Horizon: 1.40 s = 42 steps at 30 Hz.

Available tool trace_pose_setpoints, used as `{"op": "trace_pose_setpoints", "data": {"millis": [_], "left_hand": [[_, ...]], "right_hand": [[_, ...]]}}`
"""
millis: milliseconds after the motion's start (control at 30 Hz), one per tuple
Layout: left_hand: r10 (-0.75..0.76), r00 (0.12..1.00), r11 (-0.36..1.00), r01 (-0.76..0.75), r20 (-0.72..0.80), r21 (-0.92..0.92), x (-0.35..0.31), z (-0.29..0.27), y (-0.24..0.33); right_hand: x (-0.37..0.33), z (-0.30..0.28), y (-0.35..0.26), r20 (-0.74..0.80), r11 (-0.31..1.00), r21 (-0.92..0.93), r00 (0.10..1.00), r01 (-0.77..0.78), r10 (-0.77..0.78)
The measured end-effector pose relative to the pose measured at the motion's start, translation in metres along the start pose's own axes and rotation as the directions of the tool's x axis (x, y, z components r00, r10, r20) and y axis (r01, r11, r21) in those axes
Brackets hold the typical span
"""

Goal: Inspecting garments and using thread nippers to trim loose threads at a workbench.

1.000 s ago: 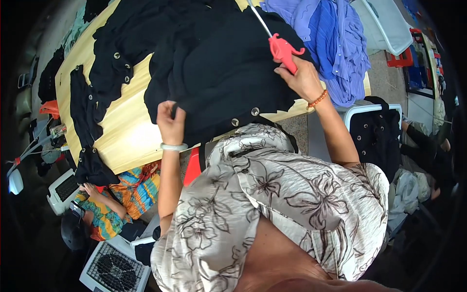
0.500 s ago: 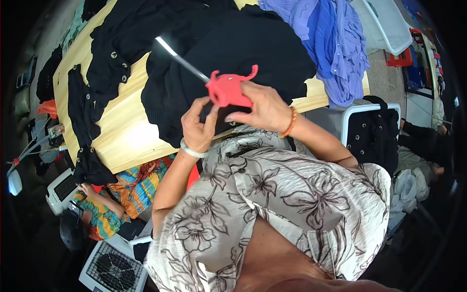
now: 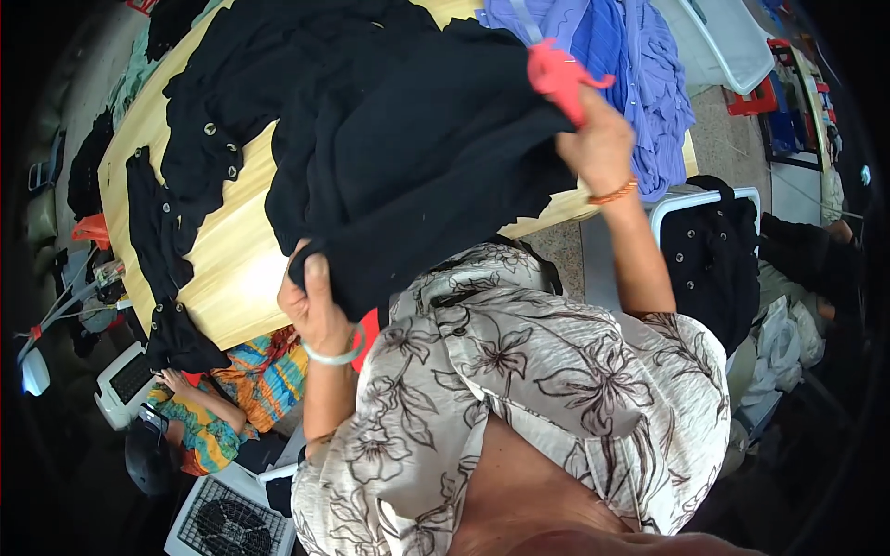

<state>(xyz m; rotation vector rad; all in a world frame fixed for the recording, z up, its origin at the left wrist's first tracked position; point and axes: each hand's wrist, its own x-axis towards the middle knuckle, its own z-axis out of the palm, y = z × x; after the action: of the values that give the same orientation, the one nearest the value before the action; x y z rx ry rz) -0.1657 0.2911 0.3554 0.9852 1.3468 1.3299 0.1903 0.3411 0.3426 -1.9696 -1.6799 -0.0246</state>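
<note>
A black knit garment [image 3: 417, 157] is stretched across the near edge of the wooden table, its hem lifted toward me. My left hand [image 3: 320, 296] is closed on its near left corner, thumb on top. At the garment's right side, my right hand [image 3: 601, 144] grips a red plastic tool [image 3: 559, 76] with a curved hook and a long, pale, shiny strip at its far end; its exact kind is unclear. The fingers of that hand are partly hidden, so I cannot tell whether they also pinch the cloth.
Purple-blue garments [image 3: 640, 102] lie at the table's right end. More black clothing with metal eyelets [image 3: 171, 208] covers the left of the wooden table [image 3: 246, 278]. A pale bin [image 3: 709, 199] holding black clothes stands at right. Another person [image 3: 199, 408] sits at lower left near a fan [image 3: 227, 519].
My right hand has carried the red tool away to the right and farther off. My left hand has moved left and nearer, taking hold of the garment's edge, which is now lifted and pulled taut.
</note>
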Motion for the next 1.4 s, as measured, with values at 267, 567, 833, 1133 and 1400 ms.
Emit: {"op": "trace_pose_setpoints", "data": {"millis": [267,567,833,1133,1400], "left_hand": [[-0.425,0.892,0.842,0.452,0.155,-0.296,-0.025,-0.048,-0.023],[-0.537,0.844,0.827,0.523,-0.015,-0.205,-0.004,-0.068,-0.09],[-0.502,0.862,0.821,0.502,0.074,-0.274,-0.012,-0.079,-0.088],[-0.44,0.89,0.837,0.456,0.123,-0.303,-0.007,-0.083,-0.064],[-0.294,0.943,0.923,0.323,-0.155,0.209,0.002,-0.109,-0.105]], "right_hand": [[0.057,-0.073,0.046,0.426,0.945,-0.266,0.903,0.19,-0.061],[0.105,0.04,0.076,0.312,0.978,-0.09,0.938,0.189,-0.152],[0.096,0.091,0.093,0.597,0.991,0.129,0.796,0.029,-0.101],[0.107,0.056,0.102,0.597,0.916,0.387,0.787,-0.109,-0.159],[0.135,0.097,0.045,0.489,0.958,-0.135,0.858,0.252,-0.156]]}}
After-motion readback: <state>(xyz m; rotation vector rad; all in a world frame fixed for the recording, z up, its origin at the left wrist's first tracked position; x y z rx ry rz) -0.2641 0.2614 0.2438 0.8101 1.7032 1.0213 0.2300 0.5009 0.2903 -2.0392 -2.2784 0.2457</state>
